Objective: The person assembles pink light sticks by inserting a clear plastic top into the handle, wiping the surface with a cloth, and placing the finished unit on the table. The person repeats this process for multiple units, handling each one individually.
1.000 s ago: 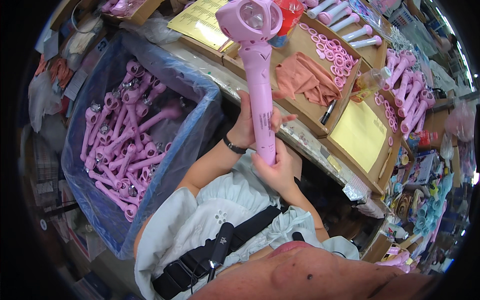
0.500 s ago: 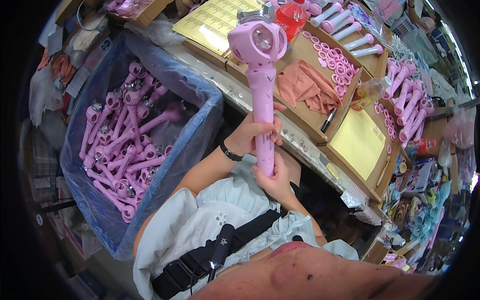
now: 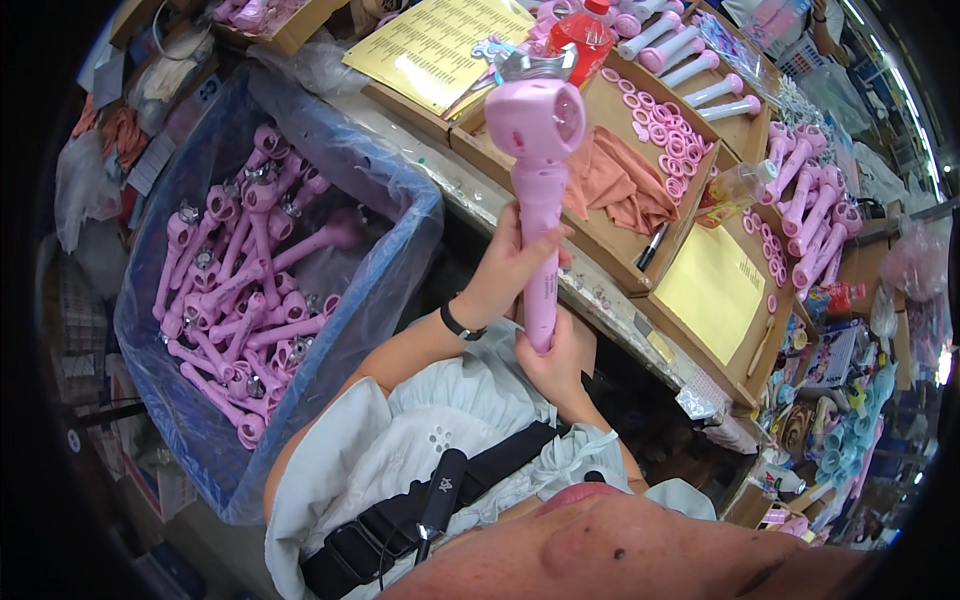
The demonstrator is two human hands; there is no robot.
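Observation:
A pink light stick (image 3: 540, 200) stands nearly upright before me, with a hollow round head and a silver crown-shaped top. My left hand (image 3: 512, 262), with a black band at its wrist, is closed round the middle of the handle. Lower down, my right hand (image 3: 556, 358) grips the handle's bottom end. The stick's head overlaps the edge of a cardboard tray (image 3: 625, 262), in which a salmon-coloured cloth (image 3: 620, 185) and a heap of pink rings (image 3: 672, 135) lie. Parts of both hands' fingers are hidden behind the handle.
On the left, a blue bin (image 3: 135, 330) lined with clear plastic holds many pink light sticks. Yellow printed sheets (image 3: 440, 55), a red drink bottle (image 3: 583, 45), a black marker (image 3: 652, 246) and more pink sticks (image 3: 822, 215) crowd the worktable. Its front edge (image 3: 600, 285) runs diagonally past my hands.
The light stick has turned about its length, so its head faces more to the right. Its head has also shifted slightly right and down. Both hands still hold it.

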